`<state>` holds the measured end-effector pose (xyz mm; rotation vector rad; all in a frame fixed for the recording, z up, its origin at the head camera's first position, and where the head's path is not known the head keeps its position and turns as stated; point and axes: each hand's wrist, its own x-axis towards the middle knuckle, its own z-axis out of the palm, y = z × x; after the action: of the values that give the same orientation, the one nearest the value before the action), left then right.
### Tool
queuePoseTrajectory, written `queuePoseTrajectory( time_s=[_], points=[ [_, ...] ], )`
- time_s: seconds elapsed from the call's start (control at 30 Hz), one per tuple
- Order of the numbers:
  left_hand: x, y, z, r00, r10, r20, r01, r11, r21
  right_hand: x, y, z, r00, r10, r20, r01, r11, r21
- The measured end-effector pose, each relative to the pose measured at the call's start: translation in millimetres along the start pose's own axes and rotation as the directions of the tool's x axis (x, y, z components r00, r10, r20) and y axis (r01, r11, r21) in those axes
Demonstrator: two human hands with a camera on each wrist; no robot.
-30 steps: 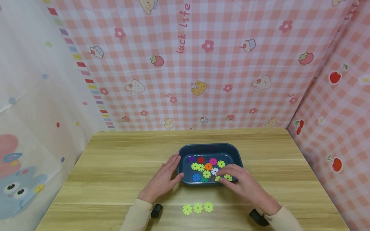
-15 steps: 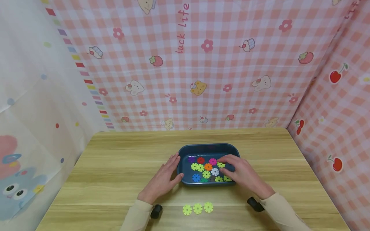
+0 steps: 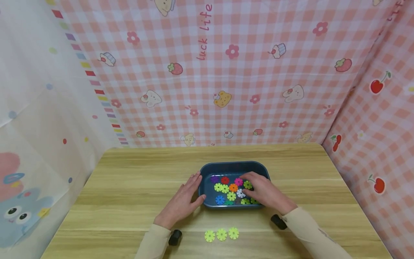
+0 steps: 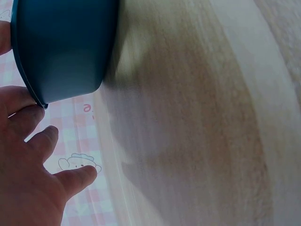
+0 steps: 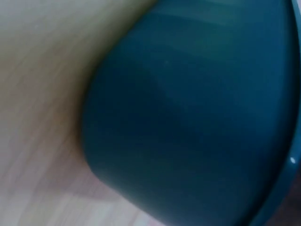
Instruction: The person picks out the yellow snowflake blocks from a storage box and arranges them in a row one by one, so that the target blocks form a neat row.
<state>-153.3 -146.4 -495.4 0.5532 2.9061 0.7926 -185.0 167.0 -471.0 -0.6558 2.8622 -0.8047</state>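
Nearest the camera, bottom centre of the head view, three yellow-green discs (image 3: 221, 234) lie in a row on the desk (image 3: 145, 169), between two beige sleeves (image 3: 153, 242) and their black wrist devices (image 3: 175, 237). Up the frame, here's the left hand (image 3: 181, 201), left of centre, fingers extended and touching the left end of the dark blue tray (image 3: 226, 167); that grip holds nothing. Over at right, the right hand (image 3: 266, 190) reaches above the tray, thumb and forefinger parted, a grip that looks unclosed; its other fingers are hidden, and the right wrist view catches none of them, so contact can't be told.

And here's the key line: a loose yellow-green disc (image 3: 248, 184) shows in the gap between that thumb and forefinger, in the tray's right half, the white disc (image 3: 240, 193) by the thumb, the pink disc (image 3: 238, 181) by the forefinger. It's round, so no long axis; the tray's runs left to right. Right hand nearer, left hand well apart. Farthest back, pink checked cloth (image 3: 207, 79) fills the upper frame.
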Motion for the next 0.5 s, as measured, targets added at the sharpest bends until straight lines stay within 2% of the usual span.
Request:
queuePoseTrajectory(
  time_s=[0.23,0.5],
  points=[
    [-0.4,0.3,0.1,1.0,0.0,-0.002,0.0,1.0,-0.004,7.2,-2.4,5.4,0.998,0.052,0.039,-0.05,0.998,-0.047],
    [-0.4,0.0,0.5,1.0,0.0,-0.005,0.0,1.0,-0.013,12.4,-3.5,10.4,0.996,0.042,0.077,-0.041,0.999,-0.02]
  ],
)
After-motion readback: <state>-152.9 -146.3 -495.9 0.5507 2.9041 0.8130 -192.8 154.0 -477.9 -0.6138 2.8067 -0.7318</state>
